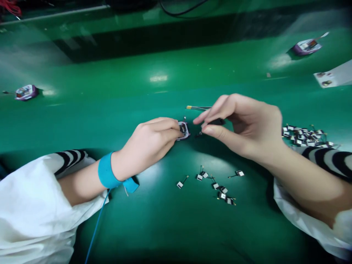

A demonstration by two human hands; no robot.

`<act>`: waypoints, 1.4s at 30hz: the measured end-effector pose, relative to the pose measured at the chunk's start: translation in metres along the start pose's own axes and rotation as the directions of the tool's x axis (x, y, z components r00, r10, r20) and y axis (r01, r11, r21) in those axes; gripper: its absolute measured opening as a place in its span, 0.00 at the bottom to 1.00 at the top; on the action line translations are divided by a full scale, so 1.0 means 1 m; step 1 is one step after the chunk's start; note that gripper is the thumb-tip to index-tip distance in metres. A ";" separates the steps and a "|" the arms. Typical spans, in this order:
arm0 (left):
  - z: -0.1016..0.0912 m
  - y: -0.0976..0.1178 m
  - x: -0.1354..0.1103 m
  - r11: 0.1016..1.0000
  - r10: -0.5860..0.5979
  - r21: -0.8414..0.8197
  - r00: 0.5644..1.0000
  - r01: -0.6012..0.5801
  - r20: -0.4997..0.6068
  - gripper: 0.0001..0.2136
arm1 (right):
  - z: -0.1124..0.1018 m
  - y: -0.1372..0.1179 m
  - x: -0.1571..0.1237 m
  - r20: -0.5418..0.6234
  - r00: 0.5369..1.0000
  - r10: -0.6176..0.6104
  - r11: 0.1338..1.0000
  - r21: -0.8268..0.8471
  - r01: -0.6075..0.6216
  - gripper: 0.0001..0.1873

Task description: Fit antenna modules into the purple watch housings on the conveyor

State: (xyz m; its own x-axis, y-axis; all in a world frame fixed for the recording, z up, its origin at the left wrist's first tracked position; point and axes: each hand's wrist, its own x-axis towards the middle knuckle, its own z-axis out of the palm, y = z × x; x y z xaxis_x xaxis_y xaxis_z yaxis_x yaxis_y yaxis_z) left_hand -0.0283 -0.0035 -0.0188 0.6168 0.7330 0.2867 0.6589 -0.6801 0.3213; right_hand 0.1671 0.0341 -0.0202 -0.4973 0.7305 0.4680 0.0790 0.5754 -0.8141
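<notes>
- While your left hand steadies the work, its thumb and fingers are clamped on a small purple-rimmed electronics casing, held low over the bench near the centre.
- Your right hand faces it from just beside, thumb and fingertips pinched together on a small dark piece; blur keeps you from telling exactly what that piece is.
- You have a gap between piece and casing, so that piece is not yet in, as far as you can see.
- Your casing sits open side up, dark parts showing inside and a short lead end at its upper rim; it looks partly filled and unclosed, though your fingers hide much of it.
- Behind your right fingertips runs a slim tool with a yellow tip; you cannot tell whether it is held or lying.
- Nearer you lies a loose group of square modules with short leads, none of them in a casing.
- Beyond your right wrist you have a denser module pile, so plenty looks unused.
- Farther out, a left-hand casing and a far-right casing both lie open with a lead sticking out; you can judge neither as closed up.
</notes>
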 end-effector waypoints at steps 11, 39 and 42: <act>-0.002 0.006 -0.002 0.999 -0.015 -0.047 0.999 0.013 -0.041 0.06 | -0.003 0.008 -0.009 0.173 0.982 0.076 0.995 0.056 -0.087 0.07; 0.003 0.008 -0.005 0.996 -0.048 0.078 0.996 0.054 -0.077 0.06 | 0.007 0.019 -0.003 0.259 0.941 0.217 0.806 -0.592 -0.023 0.20; 0.003 0.009 -0.003 0.990 -0.055 0.125 0.997 0.062 -0.059 0.06 | 0.008 0.021 -0.005 0.233 0.954 0.189 0.821 -0.570 -0.023 0.20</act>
State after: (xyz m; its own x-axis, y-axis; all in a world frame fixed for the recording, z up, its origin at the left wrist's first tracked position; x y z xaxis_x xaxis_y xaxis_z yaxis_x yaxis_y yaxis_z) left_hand -0.0230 -0.0117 -0.0190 0.5528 0.7688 0.3215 0.7447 -0.6289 0.2234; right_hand 0.1643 0.0398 -0.0421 -0.6608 0.7198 0.2124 0.5693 0.6652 -0.4831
